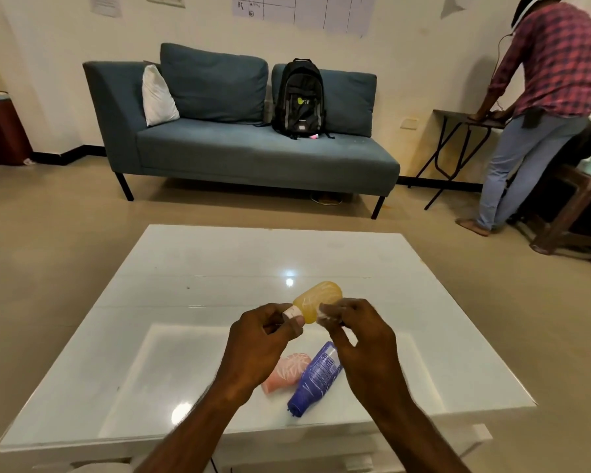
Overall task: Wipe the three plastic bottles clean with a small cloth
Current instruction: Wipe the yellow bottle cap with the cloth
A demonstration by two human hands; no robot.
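Note:
My left hand (pixel 263 339) holds a yellow plastic bottle (pixel 318 300) by its white cap end, tilted up and away over the white table (pixel 151 336). My right hand (pixel 355 332) pinches a small white cloth (pixel 328 314) against the bottle's right side. A pink bottle (pixel 287 370) and a blue bottle (pixel 316 378) lie side by side on the table below my hands, partly hidden by my left wrist.
A blue sofa (pixel 239 155) with a black backpack (pixel 299 97) stands beyond the table. At the right, a person in a checked shirt (pixel 539 107) leans on a folding table (pixel 458 121), next to a brown stool (pixel 574 213).

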